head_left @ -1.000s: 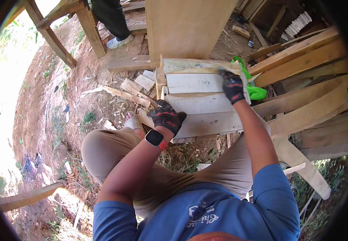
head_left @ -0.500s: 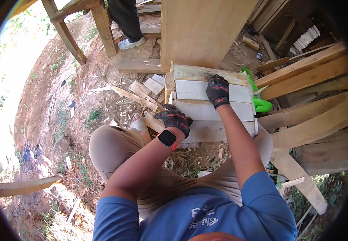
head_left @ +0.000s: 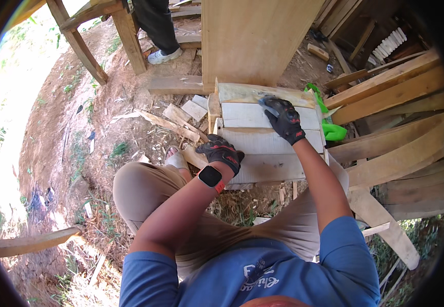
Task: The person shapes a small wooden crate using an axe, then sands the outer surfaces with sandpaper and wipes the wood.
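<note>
A slatted wooden piece [head_left: 270, 137], boxy and made of pale boards side by side, stands between my knees. My right hand [head_left: 285, 122], in a black glove with red marks, presses on its far boards. Under those fingertips shows a small bluish-grey piece [head_left: 264, 101], blurred, its kind unclear. My left hand [head_left: 222, 152], gloved alike, holds the near left edge of the slatted piece with fingers curled over it.
Beyond the slatted piece rises a wide upright wooden panel [head_left: 252, 41]. Curved timbers [head_left: 401, 148] are stacked at the right, near a bright green cloth [head_left: 333, 132]. Offcuts [head_left: 178, 113] litter the dirt at left. Another person's leg [head_left: 155, 25] stands at the back beside a wooden frame [head_left: 129, 41].
My right hand has shifted slightly right and toward me and turned, its fingers now pointing up-left, uncovering the bluish-grey piece. My left hand stays at the edge, its fingers drawn in closer.
</note>
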A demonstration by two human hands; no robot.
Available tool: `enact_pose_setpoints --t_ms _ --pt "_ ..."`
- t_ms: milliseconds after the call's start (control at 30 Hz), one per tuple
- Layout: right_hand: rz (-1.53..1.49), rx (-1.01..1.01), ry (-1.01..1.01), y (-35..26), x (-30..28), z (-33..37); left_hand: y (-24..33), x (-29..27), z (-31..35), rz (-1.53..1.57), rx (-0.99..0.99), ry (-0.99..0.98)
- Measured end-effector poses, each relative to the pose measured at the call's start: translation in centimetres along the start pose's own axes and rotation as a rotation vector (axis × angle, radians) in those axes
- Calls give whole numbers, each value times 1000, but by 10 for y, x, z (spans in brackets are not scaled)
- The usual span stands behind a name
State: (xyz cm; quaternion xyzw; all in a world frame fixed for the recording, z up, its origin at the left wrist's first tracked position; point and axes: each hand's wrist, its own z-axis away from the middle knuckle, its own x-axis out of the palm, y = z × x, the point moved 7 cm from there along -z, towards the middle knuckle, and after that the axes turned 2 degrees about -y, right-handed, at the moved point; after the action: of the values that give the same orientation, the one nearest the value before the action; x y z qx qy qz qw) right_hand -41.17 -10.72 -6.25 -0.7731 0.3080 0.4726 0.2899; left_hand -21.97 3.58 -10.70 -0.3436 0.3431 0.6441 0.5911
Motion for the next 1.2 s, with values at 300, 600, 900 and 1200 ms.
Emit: enact_pose_setpoints --t_ms 300,600,900,1200 --pt "16 78 28 -19 -8 -5 -6 -9 7 79 -23 -19" --pt "18 54 42 -21 -10 -4 -6 -7 7 59 -30 1" --pt "-33 47 67 -14 -3 -4 -6 -5 7 45 -28 0" --pt "46 3 -106 -7 -3 -10 -5 -10 10 49 -9 21"
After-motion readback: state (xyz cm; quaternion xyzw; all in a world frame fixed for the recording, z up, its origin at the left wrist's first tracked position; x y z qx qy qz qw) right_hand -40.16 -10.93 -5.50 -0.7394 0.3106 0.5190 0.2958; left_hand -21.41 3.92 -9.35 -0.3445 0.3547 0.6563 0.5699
